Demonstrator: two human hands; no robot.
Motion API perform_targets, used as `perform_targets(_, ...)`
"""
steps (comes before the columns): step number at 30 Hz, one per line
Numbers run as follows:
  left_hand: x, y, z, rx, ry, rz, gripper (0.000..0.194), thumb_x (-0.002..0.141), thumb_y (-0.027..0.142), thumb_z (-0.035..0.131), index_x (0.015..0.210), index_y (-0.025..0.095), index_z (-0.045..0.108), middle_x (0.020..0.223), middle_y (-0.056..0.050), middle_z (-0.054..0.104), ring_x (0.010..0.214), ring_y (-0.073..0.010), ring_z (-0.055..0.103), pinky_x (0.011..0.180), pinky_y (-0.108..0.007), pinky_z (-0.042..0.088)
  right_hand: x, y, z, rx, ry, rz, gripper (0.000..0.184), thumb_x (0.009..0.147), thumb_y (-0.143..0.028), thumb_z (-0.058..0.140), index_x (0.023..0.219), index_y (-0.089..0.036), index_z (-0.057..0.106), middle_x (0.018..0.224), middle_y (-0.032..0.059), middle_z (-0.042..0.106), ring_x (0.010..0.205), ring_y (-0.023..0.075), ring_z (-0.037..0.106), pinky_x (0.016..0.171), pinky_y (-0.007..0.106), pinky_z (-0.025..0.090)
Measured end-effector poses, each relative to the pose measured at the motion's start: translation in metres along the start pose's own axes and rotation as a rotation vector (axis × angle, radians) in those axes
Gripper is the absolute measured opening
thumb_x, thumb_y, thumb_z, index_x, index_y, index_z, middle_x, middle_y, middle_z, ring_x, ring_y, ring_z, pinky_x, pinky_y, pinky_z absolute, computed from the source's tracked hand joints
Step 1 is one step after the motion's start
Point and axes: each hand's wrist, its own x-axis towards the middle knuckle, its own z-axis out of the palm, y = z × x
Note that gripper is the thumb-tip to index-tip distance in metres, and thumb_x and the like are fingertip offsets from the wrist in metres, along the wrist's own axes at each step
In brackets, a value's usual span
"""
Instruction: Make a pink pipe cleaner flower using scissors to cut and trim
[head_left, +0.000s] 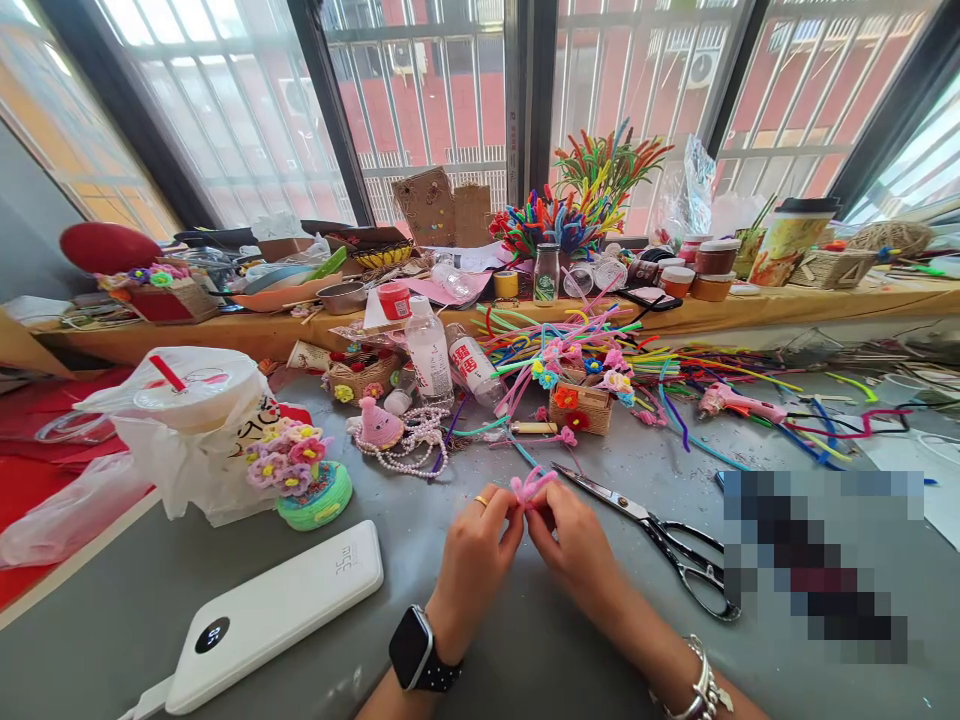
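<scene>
Near the middle of the grey table, my left hand (484, 535) and my right hand (574, 530) meet at the fingertips. Both pinch a pink pipe cleaner (532, 486) bent into small loops, its lower part hidden by my fingers. Just right of my right hand lie large black-handled scissors (637, 510), their blades slightly apart and pointing at the looped piece. A blue pipe cleaner (523, 452) lies behind my hands. Beyond it is a small wooden stick (534, 428) beside a twine-wrapped box (581, 408) with fuzzy flowers.
A white power bank (277, 615) lies at the left, below a bagged drink cup (199, 400) and a green pot of fuzzy flowers (315, 495). Pearl strings (412, 450) and plastic bottles (427, 350) stand further back. A pink glue gun (742, 402) lies at the right.
</scene>
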Motion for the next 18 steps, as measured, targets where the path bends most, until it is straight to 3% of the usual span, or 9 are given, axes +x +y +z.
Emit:
perform_targets(4, 0.000, 0.002, -0.001, 0.049, -0.022, 0.090, 0.018, 0.081, 0.016, 0.039, 0.081, 0.020, 0.056, 0.074, -0.004, 0.061, 0.068, -0.0162, 0.057, 0.062, -0.024, 0.043, 0.004, -0.001, -0.001, 0.342, -0.097, 0.376, 0.016, 0.074, -0.026, 0.046, 0.061, -0.018, 0.045, 0.056, -0.0019, 0.046, 0.051, 0.0117, 0.041, 0.046, 0.022, 0.032)
perform_targets(7, 0.000, 0.002, 0.000, 0.046, -0.048, 0.129, 0.021, 0.082, 0.014, 0.036, 0.085, 0.020, 0.057, 0.079, -0.006, 0.062, 0.071, -0.0170, 0.057, 0.063, -0.025, 0.044, 0.007, 0.001, -0.006, 0.791, -0.296, 0.713, 0.017, 0.071, -0.029, 0.046, 0.059, -0.018, 0.041, 0.052, -0.0053, 0.034, 0.045, 0.0081, 0.031, 0.039, 0.019, 0.023)
perform_targets(10, 0.001, 0.002, 0.001, 0.005, -0.044, 0.104, 0.019, 0.082, 0.015, 0.038, 0.083, 0.020, 0.056, 0.078, -0.005, 0.062, 0.072, -0.0172, 0.057, 0.063, -0.026, 0.043, 0.009, 0.004, -0.009, 1.101, -0.482, 0.847, 0.016, 0.069, -0.031, 0.044, 0.060, -0.019, 0.038, 0.053, -0.0060, 0.029, 0.042, 0.0065, 0.026, 0.036, 0.018, 0.016)
perform_targets(12, 0.002, 0.001, 0.000, -0.082, -0.010, 0.019, 0.014, 0.080, 0.017, 0.042, 0.078, 0.019, 0.055, 0.075, -0.004, 0.061, 0.070, -0.0168, 0.057, 0.063, -0.026, 0.043, 0.010, 0.003, -0.011, 1.129, -0.495, 0.821, 0.016, 0.069, -0.031, 0.044, 0.061, -0.018, 0.038, 0.053, -0.0060, 0.031, 0.041, 0.0062, 0.027, 0.036, 0.017, 0.017)
perform_targets(14, 0.004, 0.000, -0.001, -0.237, 0.015, -0.100, 0.010, 0.079, 0.020, 0.045, 0.072, 0.019, 0.053, 0.070, -0.003, 0.060, 0.066, -0.0159, 0.057, 0.062, -0.025, 0.043, 0.010, 0.001, -0.012, 1.020, -0.422, 0.714, 0.016, 0.071, -0.030, 0.044, 0.062, -0.017, 0.041, 0.052, -0.0054, 0.035, 0.042, 0.0064, 0.031, 0.038, 0.017, 0.022)
perform_targets(18, 0.007, 0.000, -0.005, -0.555, -0.002, -0.280, 0.012, 0.078, 0.026, 0.048, 0.069, 0.019, 0.050, 0.066, -0.001, 0.059, 0.063, -0.0150, 0.058, 0.061, -0.024, 0.046, 0.009, -0.005, -0.014, 0.437, -0.139, 0.299, 0.007, 0.074, -0.021, 0.045, 0.075, -0.016, 0.050, 0.065, -0.0002, 0.050, 0.051, 0.0097, 0.044, 0.048, 0.022, 0.036)
